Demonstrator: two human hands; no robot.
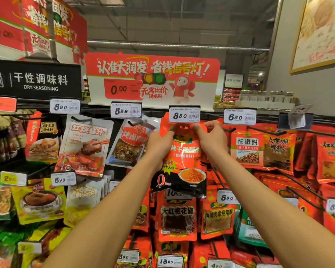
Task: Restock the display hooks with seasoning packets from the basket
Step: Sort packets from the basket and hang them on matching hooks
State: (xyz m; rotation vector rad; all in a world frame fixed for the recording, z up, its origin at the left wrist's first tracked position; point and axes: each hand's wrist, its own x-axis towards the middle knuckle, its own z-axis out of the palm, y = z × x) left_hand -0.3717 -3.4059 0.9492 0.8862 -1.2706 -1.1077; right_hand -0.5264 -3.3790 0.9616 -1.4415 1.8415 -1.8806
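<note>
Both hands are raised at the centre of the frame, holding a red and black packet (184, 161) by its top edge just below the 8.50 tag (184, 114). The left hand (160, 143) pinches the top left corner, and the right hand (213, 137) pinches the top right corner with curled fingers. The packet's hang hole sits between the two hands, right under the tag; whether it is already on the hook cannot be told. The packet hangs upright in front of other red packets on the rack. To the left, a white sauce packet (85, 146) hangs tilted on its hook. At upper left is a black sign (35, 81) reading DRY SEASONING, and above the hands a red promo board (153, 78).
</note>
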